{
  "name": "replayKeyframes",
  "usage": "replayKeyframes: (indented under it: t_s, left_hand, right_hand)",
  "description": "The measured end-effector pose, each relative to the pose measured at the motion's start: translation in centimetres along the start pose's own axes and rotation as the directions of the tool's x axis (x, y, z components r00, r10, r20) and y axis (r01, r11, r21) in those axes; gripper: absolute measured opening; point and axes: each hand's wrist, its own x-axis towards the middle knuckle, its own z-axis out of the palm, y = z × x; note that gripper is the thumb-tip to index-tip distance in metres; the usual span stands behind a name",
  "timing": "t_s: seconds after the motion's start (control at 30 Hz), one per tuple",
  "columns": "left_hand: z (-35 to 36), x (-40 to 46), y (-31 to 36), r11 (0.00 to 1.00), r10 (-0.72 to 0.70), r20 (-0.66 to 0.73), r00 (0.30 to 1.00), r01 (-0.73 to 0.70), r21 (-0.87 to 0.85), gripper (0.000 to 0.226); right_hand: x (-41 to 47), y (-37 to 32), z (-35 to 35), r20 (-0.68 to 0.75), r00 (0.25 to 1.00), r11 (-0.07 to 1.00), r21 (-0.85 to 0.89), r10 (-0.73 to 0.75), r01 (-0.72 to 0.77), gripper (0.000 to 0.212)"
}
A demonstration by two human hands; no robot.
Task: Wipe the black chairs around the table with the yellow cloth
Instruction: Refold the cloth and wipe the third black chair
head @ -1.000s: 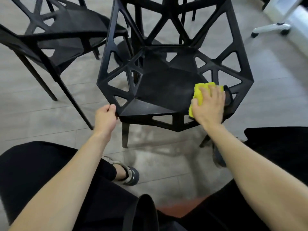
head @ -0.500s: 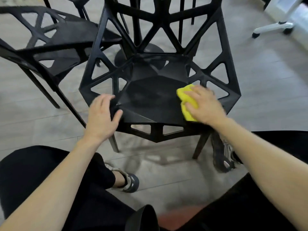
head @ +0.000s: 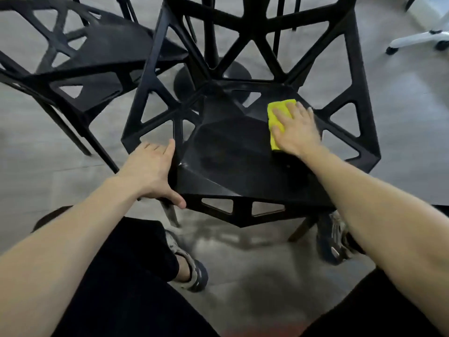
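Two hands are on the near black chair (head: 233, 152), and I read everything from its seat. My right hand (head: 295, 131) lies flat with fingers spread and straight, pressing the yellow cloth (head: 279, 113) onto the seat's far right part, close to the angled right side frame; the cloth shows past the fingertips and along the thumb side. My left hand (head: 151, 170) rests over the seat's front left corner, fingers extended along the left edge and thumb hooked down over the front rim, so it braces the chair more than clasps it. The seat centre between my hands is bare, dull black. Beyond the seat's left side stands a second black chair (head: 80, 59), its frame close to the near chair's left frame; I cannot tell whether they touch. Past the backrest struts a round black table base (head: 187, 81) sits on the grey floor (head: 401, 98). Below the front rim, a sandalled foot (head: 192, 266) shows left and a dark shoe (head: 332, 242) right. Far right of the backrest is a white castor leg (head: 418, 40).
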Motion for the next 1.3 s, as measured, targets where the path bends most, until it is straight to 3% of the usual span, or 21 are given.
replayKeyframes:
  t_s: [0.03, 0.1, 0.2, 0.27, 0.37, 0.43, 0.47, 0.53, 0.63, 0.7, 0.73, 0.83, 0.9, 0.93, 0.97, 1.0, 1.07, 1.13, 1.17, 1.2, 1.3]
  left_hand:
    - [0.0, 0.1, 0.0, 1.000, -0.003, 0.001, 1.000, 0.003, 0.011, 0.190]
    - [0.2, 0.1, 0.1, 1.000, 0.003, 0.021, 1.000, -0.003, 0.022, 0.191]
    - [1.2, 0.0, -0.3, 1.000, 0.009, 0.012, 1.000, -0.009, 0.017, 0.190]
    - [2.0, 0.1, -0.6, 1.000, 0.015, 0.006, 1.000, -0.015, -0.006, 0.188]
    - [2.3, 0.3, -0.6, 0.999, 0.024, 0.004, 1.000, -0.024, -0.043, 0.185]
    - [2.2, 0.2, -0.6, 0.998, 0.025, 0.020, 0.999, -0.024, -0.054, 0.183]
    - [2.0, 0.2, -0.6, 0.998, 0.025, 0.025, 0.999, -0.023, -0.051, 0.182]
    - [1.7, 0.3, -0.5, 0.999, 0.032, 0.055, 0.998, -0.030, -0.039, 0.183]
    - [1.9, 0.5, -0.6, 0.999, 0.035, 0.069, 0.997, -0.034, -0.018, 0.185]
    - [2.3, 0.5, -0.7, 0.999, 0.038, 0.080, 0.996, -0.037, -0.013, 0.186]
    - [2.4, 0.5, -0.7, 0.999, 0.038, 0.078, 0.996, -0.037, -0.015, 0.186]
    - [2.4, 0.7, -0.6, 0.999, 0.044, 0.077, 0.996, -0.044, -0.003, 0.184]
    - [2.3, 0.8, -0.6, 0.999, 0.041, 0.075, 0.996, -0.041, 0.000, 0.184]
    - [2.3, 0.9, -0.6, 0.999, 0.041, 0.082, 0.996, -0.041, -0.003, 0.184]
    - [2.2, 1.0, -0.5, 0.999, 0.043, 0.093, 0.995, -0.043, -0.002, 0.184]
    - [2.1, 1.0, -0.5, 0.999, 0.043, 0.101, 0.994, -0.044, 0.004, 0.184]
    - [2.1, 1.0, -0.5, 0.999, 0.048, 0.117, 0.992, -0.051, 0.019, 0.185]
    - [2.2, 0.9, -0.5, 0.998, 0.050, 0.104, 0.993, -0.053, 0.027, 0.185]
    - [2.3, 0.9, -0.5, 0.998, 0.052, 0.089, 0.995, -0.055, 0.028, 0.185]
    - [2.3, 0.9, -0.5, 0.998, 0.053, 0.074, 0.996, -0.055, 0.024, 0.185]
    - [2.4, 0.9, -0.4, 0.999, 0.053, 0.051, 0.997, -0.053, 0.009, 0.187]
  right_hand:
    - [-0.4, -2.0, 0.4, -0.015, 1.000, 1.000, 0.014, 0.017, -0.017, 0.073]
    - [-3.8, -8.3, 1.9, -0.097, 0.977, 0.977, 0.087, -0.189, 0.197, 0.068]
    - [-10.3, -13.6, 1.2, -0.061, 0.780, 0.760, 0.191, -0.622, 0.621, 0.055]
    - [-8.2, -10.5, 0.5, -0.065, 0.673, 0.662, 0.136, -0.737, 0.737, 0.053]
    - [0.0, -2.0, 1.3, -0.171, 0.833, 0.850, -0.077, -0.526, 0.520, 0.054]
    - [3.1, 0.9, 0.5, -0.066, 0.969, 0.970, -0.057, -0.239, 0.235, 0.071]
    - [3.3, 0.1, 0.6, 0.001, 0.990, 0.990, 0.023, -0.139, 0.139, 0.078]
    - [1.1, -4.6, 2.1, -0.032, 0.970, 0.968, 0.073, -0.239, 0.241, 0.076]
    - [-5.5, -11.3, 2.4, -0.014, 0.761, 0.752, 0.145, -0.648, 0.643, 0.060]
    - [-5.9, -9.5, 0.7, 0.008, 0.621, 0.616, 0.140, -0.783, 0.775, 0.057]
    - [-4.7, -7.3, 0.2, -0.009, 0.616, 0.612, 0.099, -0.788, 0.785, 0.056]
    - [1.9, 1.4, 0.8, -0.141, 0.853, 0.864, -0.079, -0.503, 0.497, 0.057]
    - [4.3, 1.4, 1.4, -0.162, 0.966, 0.979, -0.008, -0.200, 0.202, 0.065]
    - [3.9, -1.3, 1.9, -0.160, 0.981, 0.992, 0.036, -0.110, 0.117, 0.065]
    - [2.7, -4.8, 2.6, -0.184, 0.975, 0.988, 0.061, -0.129, 0.142, 0.063]
    - [0.7, -8.5, 2.9, -0.195, 0.942, 0.951, 0.090, -0.274, 0.295, 0.059]
    - [-4.0, -13.4, 2.2, -0.143, 0.770, 0.745, 0.196, -0.622, 0.638, 0.052]
    - [-5.3, -12.4, 1.6, -0.097, 0.633, 0.604, 0.221, -0.768, 0.766, 0.052]
    - [-4.2, -10.1, 2.0, -0.108, 0.636, 0.612, 0.189, -0.764, 0.768, 0.053]
    - [-2.4, -7.2, 2.6, -0.114, 0.695, 0.681, 0.140, -0.709, 0.718, 0.054]
    - [4.6, 0.6, 3.4, -0.216, 0.910, 0.935, -0.061, -0.353, 0.348, 0.056]
